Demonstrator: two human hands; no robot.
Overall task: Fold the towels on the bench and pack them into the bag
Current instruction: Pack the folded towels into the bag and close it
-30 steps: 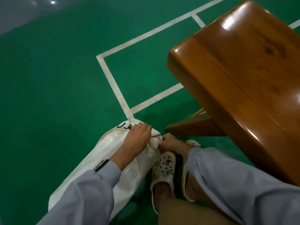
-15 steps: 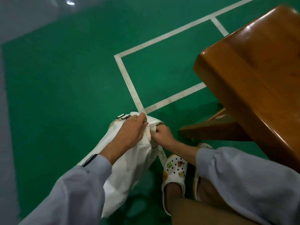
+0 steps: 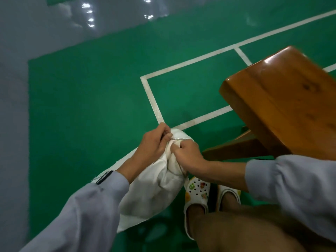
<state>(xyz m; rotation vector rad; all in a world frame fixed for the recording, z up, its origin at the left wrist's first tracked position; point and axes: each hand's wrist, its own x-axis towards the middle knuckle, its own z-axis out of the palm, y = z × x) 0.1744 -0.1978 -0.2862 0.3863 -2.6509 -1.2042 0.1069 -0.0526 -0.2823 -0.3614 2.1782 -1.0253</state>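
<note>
A long white fabric bag (image 3: 152, 193) hangs over the green floor in front of my legs, its top end bunched between both hands. My left hand (image 3: 152, 146) grips the bag's top edge, its fingers curled by a short silvery zipper line. Just to its right, my right hand (image 3: 187, 154) pinches the bunched cloth on the other side of the zipper. The wooden bench (image 3: 283, 99) stands at the right, and the part in view is bare. No towel shows; the bag's inside is hidden.
My feet in white clogs (image 3: 198, 195) stand right of the bag, below the bench's leg (image 3: 236, 148). White court lines (image 3: 152, 100) cross the green floor (image 3: 87, 110) ahead. A grey floor strip runs along the left and top.
The view has tilted up and shifted left, so the bench now sits further right. Both hands have lifted the bag's top end and my left hand has moved along its zipper.
</note>
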